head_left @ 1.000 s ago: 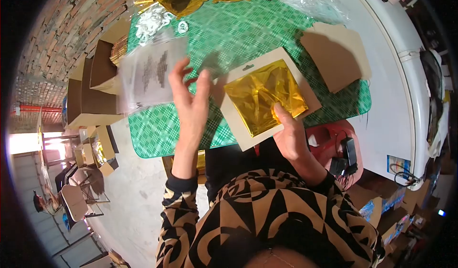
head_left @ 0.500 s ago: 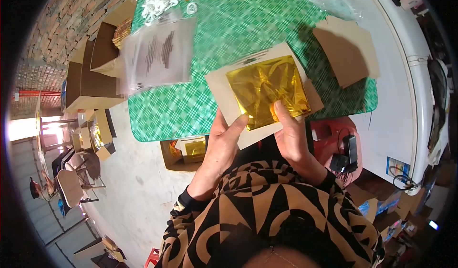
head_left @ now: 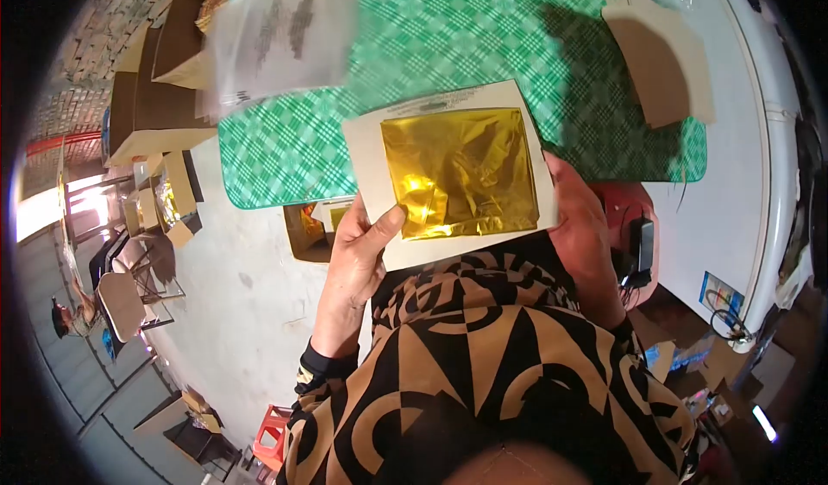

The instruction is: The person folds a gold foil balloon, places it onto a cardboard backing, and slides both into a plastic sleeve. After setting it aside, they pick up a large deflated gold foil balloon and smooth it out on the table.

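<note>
A folded sheet of shiny gold foil lies flat on a pale cardboard sheet, which has dark printing along its far edge. The cardboard is tilted slightly, held above my lap at the near edge of the table. My left hand grips its lower left side, thumb on top beside the foil's corner and fingers underneath. At the right edge is my right hand, its fingers partly hidden behind the cardboard. It holds that side, clear of the foil's top face.
The table wears a green checked cover. Clear printed plastic bags lie at its left and brown cardboard sheets at its right. Open boxes stand left; a box sits below the table edge, a red stool lower left.
My right thumb has come off the foil, and that hand has shifted right to the cardboard's edge. The foil now lies smoother and squarer. The view has tilted down.
</note>
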A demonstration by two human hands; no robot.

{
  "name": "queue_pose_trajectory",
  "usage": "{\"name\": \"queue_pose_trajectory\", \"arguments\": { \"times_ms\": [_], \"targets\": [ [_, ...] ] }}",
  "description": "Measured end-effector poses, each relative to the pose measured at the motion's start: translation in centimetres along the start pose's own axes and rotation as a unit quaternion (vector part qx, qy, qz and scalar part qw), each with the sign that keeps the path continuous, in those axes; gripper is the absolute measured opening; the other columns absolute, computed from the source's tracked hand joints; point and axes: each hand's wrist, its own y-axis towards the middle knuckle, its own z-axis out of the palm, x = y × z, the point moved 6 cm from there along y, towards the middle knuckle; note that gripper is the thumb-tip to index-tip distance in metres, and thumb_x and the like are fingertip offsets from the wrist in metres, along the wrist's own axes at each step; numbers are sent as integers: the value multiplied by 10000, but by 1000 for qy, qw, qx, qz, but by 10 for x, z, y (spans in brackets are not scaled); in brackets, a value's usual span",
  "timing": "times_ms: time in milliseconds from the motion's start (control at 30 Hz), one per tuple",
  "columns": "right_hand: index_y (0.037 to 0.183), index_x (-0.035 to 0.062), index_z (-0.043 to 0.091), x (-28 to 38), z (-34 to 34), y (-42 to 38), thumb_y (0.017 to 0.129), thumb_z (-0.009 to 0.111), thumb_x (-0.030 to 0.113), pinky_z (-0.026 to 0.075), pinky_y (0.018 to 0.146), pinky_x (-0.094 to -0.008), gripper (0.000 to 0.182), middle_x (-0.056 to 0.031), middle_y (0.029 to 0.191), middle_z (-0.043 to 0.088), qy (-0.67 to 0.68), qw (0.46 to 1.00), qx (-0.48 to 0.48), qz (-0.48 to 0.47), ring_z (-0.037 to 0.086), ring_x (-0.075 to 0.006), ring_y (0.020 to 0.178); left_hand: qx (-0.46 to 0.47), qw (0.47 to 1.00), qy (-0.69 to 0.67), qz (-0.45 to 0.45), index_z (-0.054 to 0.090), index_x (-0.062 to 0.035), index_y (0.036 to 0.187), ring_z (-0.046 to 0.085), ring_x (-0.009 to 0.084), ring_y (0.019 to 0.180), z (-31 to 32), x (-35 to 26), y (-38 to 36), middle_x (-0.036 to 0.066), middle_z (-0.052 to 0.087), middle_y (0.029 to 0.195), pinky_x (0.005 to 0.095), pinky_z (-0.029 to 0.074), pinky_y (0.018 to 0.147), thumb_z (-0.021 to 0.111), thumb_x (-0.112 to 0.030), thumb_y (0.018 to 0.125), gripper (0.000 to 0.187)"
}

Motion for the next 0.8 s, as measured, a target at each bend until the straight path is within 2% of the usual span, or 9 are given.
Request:
{"name": "queue_pose_trajectory", "arguments": {
  "times_ms": [67, 133, 233, 267, 300, 400, 433, 567, 800],
  "targets": [
    [1385, -12, 569, -9, -19, -14, 1085, 546, 148, 491, 918, -265, 340, -77, 1219, 630, -246, 968, -5, -51, 603, -128, 1069, 14, 1000, 13, -24, 406, -11, 1577, 645, 199, 1258, -5, 9, -8, 113, 622, 1442, 350, 546, 1044, 695, -138, 1024, 637],
    [1261, -4, 619, -11, -27, -21, 1067, 563, 125, 454, 821, -233, 240, -21, 1065, 604, -364, 931, -6, -42, 547, -76, 943, 12, 999, -16, -49, 369, -3, 1589, 617, 213, 1308, -6, 12, -15, 136, 577, 1488, 358, 537, 1068, 648, -130, 1040, 629],
    [1016, 22, 609, -11, -26, -26, 1065, 527, 126, 344, 682, -227, 141, 65, 874, 462, -316, 946, -54, 51, 394, -35, 805, 41, 995, -85, -38, 317, -7, 1608, 584, 230, 1354, -12, 17, -18, 156, 566, 1482, 362, 535, 1073, 583, -42, 995, 669],
    [1020, 22, 612, -12, -28, -30, 1067, 531, 134, 346, 682, -228, 146, 67, 868, 465, -307, 947, -70, 65, 398, -34, 803, 58, 992, -111, -27, 305, -10, 1613, 576, 234, 1363, -15, 17, -19, 161, 570, 1470, 362, 535, 1072, 565, -7, 973, 690],
    [1025, 21, 615, -14, -31, -34, 1070, 535, 142, 348, 682, -229, 152, 69, 861, 468, -299, 947, -85, 78, 402, -33, 801, 32, 993, -108, -43, 281, -17, 1619, 657, 168, 1155, -6, 11, -22, 152, 601, 1386, 291, 574, 933, 511, 54, 918, 741],
    [1027, 28, 620, -19, -35, -42, 1081, 555, 177, 341, 677, -227, 171, 77, 837, 464, -268, 954, -105, 85, 399, -28, 783, 105, 987, -97, -67, 292, -28, 1617, 621, 81, 894, -34, 20, -26, 138, 621, 1311, 209, 545, 767, 517, 47, 929, 727],
    [1025, 32, 621, -20, -36, -43, 1086, 564, 191, 336, 674, -225, 179, 81, 829, 461, -257, 957, -108, 80, 395, -26, 775, 26, 997, -18, -69, 272, -41, 1639, 520, 29, 755, -36, 24, -29, 92, 641, 1250, 156, 481, 667, 525, 51, 944, 745],
    [1009, 38, 619, -25, -49, -48, 1101, 593, 259, 322, 659, -231, 241, 89, 807, 448, -302, 943, -82, 113, 379, -25, 756, 38, 996, 39, -73, 254, -52, 1664, 584, 32, 797, -40, 27, -34, 30, 683, 1182, 158, 518, 686, 571, 37, 1018, 725],
    [920, 53, 581, -24, -52, -44, 1110, 598, 327, 313, 638, -255, 334, 90, 782, 433, -344, 933, -61, 90, 367, -35, 740, 30, 993, 65, -93, 475, -22, 1507, 692, 84, 789, -53, 38, -36, 44, 727, 1139, 278, 648, 691, 595, -107, 1084, 448]
  ]
}}
